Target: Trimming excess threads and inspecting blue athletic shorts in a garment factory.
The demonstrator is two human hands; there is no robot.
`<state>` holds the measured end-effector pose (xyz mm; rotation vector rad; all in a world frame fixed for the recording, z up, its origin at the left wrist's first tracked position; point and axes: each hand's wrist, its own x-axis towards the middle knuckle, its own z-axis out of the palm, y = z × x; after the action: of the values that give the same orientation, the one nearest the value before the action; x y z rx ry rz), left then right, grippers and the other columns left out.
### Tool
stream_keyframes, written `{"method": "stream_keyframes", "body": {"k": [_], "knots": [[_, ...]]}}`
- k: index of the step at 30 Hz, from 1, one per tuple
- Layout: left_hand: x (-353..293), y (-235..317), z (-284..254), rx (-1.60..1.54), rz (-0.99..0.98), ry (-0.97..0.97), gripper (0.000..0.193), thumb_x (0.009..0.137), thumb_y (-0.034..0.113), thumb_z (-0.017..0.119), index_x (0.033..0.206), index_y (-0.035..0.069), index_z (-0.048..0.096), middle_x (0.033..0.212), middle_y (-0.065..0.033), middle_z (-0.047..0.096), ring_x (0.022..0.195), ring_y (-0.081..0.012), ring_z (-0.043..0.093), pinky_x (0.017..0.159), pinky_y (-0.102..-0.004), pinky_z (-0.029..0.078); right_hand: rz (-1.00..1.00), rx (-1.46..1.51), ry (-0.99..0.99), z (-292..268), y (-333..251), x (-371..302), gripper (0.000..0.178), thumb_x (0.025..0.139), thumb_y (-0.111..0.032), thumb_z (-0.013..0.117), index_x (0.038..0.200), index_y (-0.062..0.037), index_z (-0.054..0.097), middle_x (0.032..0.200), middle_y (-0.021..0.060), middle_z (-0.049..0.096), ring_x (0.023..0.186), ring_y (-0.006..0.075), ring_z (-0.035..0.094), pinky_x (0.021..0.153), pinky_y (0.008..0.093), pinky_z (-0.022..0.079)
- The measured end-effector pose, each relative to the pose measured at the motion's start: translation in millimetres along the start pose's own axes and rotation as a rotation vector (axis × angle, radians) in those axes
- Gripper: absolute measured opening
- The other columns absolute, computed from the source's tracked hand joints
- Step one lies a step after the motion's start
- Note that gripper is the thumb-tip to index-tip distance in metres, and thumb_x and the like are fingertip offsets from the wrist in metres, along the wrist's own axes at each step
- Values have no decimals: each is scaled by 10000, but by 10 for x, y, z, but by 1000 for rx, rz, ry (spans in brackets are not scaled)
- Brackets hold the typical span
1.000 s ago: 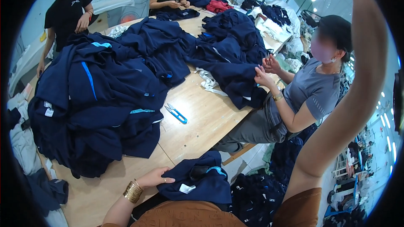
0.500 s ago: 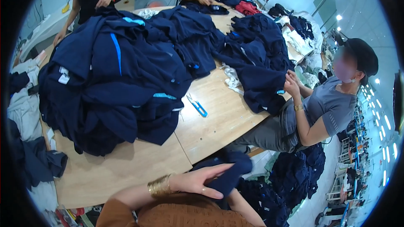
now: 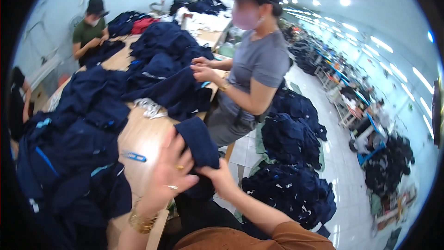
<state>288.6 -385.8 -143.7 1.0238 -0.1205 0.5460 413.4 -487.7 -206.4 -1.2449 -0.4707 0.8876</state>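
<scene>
A dark navy garment (image 3: 199,141) is bunched up in front of me, its upper part standing as a smooth folded band. My right hand (image 3: 219,178) grips its lower right edge, thumb laid across the cloth. My left hand (image 3: 169,171), blurred by motion, has its fingers spread along the garment's left side; whether the palm touches the cloth I cannot tell. Rings and gold bangles show on this hand and wrist. On the wooden table (image 3: 138,136) left of my hands lie blue-handled thread snips (image 3: 134,156).
Navy garments (image 3: 78,125) are heaped across the table's left. A co-worker in grey (image 3: 259,60) stands close ahead, handling another navy piece (image 3: 171,83). Bundles of dark clothes (image 3: 291,194) lie on the floor to my right. Another person in green (image 3: 90,34) works at the far end.
My view has swung to the right. Both hands have raised the navy garment up and forward from my lap. My right hand, hidden behind the cloth before, now shows.
</scene>
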Motion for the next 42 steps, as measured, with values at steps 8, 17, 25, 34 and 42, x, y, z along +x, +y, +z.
{"method": "stream_keyframes", "body": {"k": [8, 17, 25, 34, 42], "knots": [[277, -207, -160, 1056, 106, -206, 704, 693, 27, 694, 1318, 65, 373, 1242, -120, 498, 1121, -224, 491, 991, -379, 354, -182, -855, -522, -236, -1210, 43, 317, 725, -243, 711, 870, 31, 641, 710, 75, 634, 667, 84, 562, 655, 261, 458], [246, -160, -53, 669, -272, -83, 294, 785, 122, 680, 982, 47, 475, 866, -32, 510, 819, -102, 472, 773, -239, 411, -944, -1200, 2, -301, -320, 220, 780, 589, -61, 672, 1321, -108, 408, 1122, 145, 515, 1016, 355, 530, 850, 402, 438], [547, 288, -647, 1377, 253, 202, 321, 634, -127, 586, 910, 33, 557, 840, -73, 542, 787, -197, 596, 699, -281, 464, -591, -1348, 268, -1192, -453, 363, 283, 675, -45, 533, 946, -108, 586, 832, 123, 589, 804, 356, 590, 677, 419, 470], [452, 163, -203, 1034, -114, -64, 145, 752, -24, 504, 861, 11, 593, 711, -141, 570, 750, -145, 586, 685, -280, 449, -878, -1277, -145, -321, -1121, 175, 587, 599, -123, 688, 1154, -88, 499, 1022, 137, 581, 931, 306, 583, 770, 384, 477], [549, 501, -160, 1660, 212, 59, 315, 657, -52, 523, 926, 88, 610, 813, -195, 614, 779, -376, 596, 665, -407, 472, -701, -1390, 106, -757, -943, 362, 318, 631, -10, 559, 920, -114, 642, 841, 79, 595, 834, 286, 601, 717, 365, 482]]}}
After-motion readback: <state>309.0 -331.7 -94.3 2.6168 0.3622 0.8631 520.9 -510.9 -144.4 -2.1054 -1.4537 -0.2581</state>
